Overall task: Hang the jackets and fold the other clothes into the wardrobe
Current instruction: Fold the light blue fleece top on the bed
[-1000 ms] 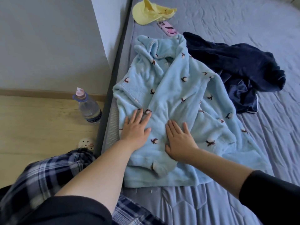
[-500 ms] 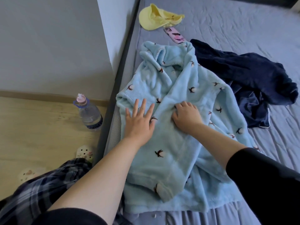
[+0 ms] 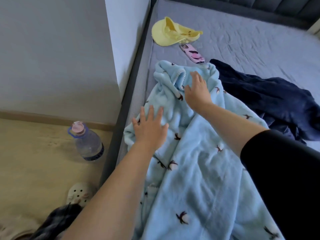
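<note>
I am smoothing the pale blue fleece top printed with small dark birds [image 3: 199,170], which is lying spread across the near side of the grey quilted mattress [image 3: 251,40], its collar pointing away from me. My left hand [image 3: 149,127] is lying flat on the shoulder nearest the bed's edge, fingers straight and spread, gripping nothing. My right hand [image 3: 197,90] is resting at the collar with fingers loosely extended over the fabric; I am not seeing a pinch there. I judge that I am in the flattening stage, ahead of any fold. Next I am probably needing to take hold at the shoulders or collar and bring the sleeves inward, keeping the plush cloth from bunching. The crumpled dark navy garment [image 3: 268,101] is lying just beside it on the right, waiting its turn. The pink phone [image 3: 192,53] and yellow cloth cap [image 3: 173,34] are lying beyond the collar.
</note>
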The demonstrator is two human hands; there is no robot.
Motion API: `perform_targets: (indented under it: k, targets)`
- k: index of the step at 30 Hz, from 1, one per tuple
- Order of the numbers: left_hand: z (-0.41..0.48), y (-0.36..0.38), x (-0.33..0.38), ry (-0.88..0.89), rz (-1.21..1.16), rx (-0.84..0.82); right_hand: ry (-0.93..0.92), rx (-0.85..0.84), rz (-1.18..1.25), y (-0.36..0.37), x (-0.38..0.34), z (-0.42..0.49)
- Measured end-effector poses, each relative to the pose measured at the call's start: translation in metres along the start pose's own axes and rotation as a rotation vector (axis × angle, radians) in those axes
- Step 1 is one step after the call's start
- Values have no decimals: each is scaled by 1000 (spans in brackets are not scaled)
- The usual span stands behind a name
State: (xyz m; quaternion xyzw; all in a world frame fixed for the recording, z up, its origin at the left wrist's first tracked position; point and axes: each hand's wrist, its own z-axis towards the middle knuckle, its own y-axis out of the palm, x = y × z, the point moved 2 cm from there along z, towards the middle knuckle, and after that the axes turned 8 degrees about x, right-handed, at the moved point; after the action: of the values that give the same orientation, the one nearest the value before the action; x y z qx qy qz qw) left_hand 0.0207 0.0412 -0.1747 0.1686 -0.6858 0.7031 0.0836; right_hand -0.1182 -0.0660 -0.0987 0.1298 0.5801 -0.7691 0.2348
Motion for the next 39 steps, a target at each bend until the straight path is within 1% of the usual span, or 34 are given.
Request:
perform_targets:
  k: [2, 4, 7, 8, 9, 11, 14, 16, 17, 19, 22, 23, 25, 29, 30, 32, 34, 36, 37, 38, 39]
  targets:
    - [6, 8, -6, -10, -24, -28, 8, -19, 28, 9, -6, 24]
    - [10, 16, -12, -10, -23, -66, -23, -64, -4, 19, -9, 38]
    - [17, 25, -16, -17, -33, -129, -105, -278, -248, 42, -6, 36]
    - [19, 27, -16, -20, -32, -142, -110, -328, -285, 47, -5, 35]
    - [21, 29, -16, -19, -28, -147, -96, -344, -280, 50, -3, 37]
    - [21, 31, -16, -16, -24, -141, -46, -303, -251, 51, -2, 50]
    - [20, 33, -16, -10, -30, -119, 33, -131, -239, 48, 0, 80]
    - [20, 36, -17, -7, -31, -111, -1, -37, -309, 48, 1, 93]
    - [19, 37, -17, -6, -27, -106, -28, -38, -375, 49, 2, 98]
    - [18, 40, -18, 3, -15, -89, -58, -144, -490, 55, 7, 106]
    - [17, 44, -19, 11, -11, -83, -57, -346, -560, 65, 18, 118]
    - [17, 45, -19, 12, -18, -81, -75, -381, -585, 68, 21, 121]
    - [15, 47, -20, 16, -31, -77, -109, -393, -627, 71, 24, 123]
    - [13, 50, -23, 27, -40, -65, -149, -354, -756, 62, 10, 120]
    - [12, 49, -23, 25, -40, -72, -180, -336, -805, 54, 5, 117]
    - [11, 45, -23, 29, -58, -93, -292, -238, -863, 33, -3, 109]
    - [10, 38, -24, 38, -84, -124, -416, -98, -799, 11, -8, 95]
    - [12, 25, -26, 32, -129, -162, -474, 13, -628, -11, -10, 72]
    - [13, 15, -24, 10, -205, -167, -480, 57, -552, -21, -11, 59]
    - [14, 4, -23, -72, -405, -145, -492, 99, -500, -29, -11, 44]
    - [12, -10, -21, -188, -664, -83, -525, 141, -464, -37, -12, 28]
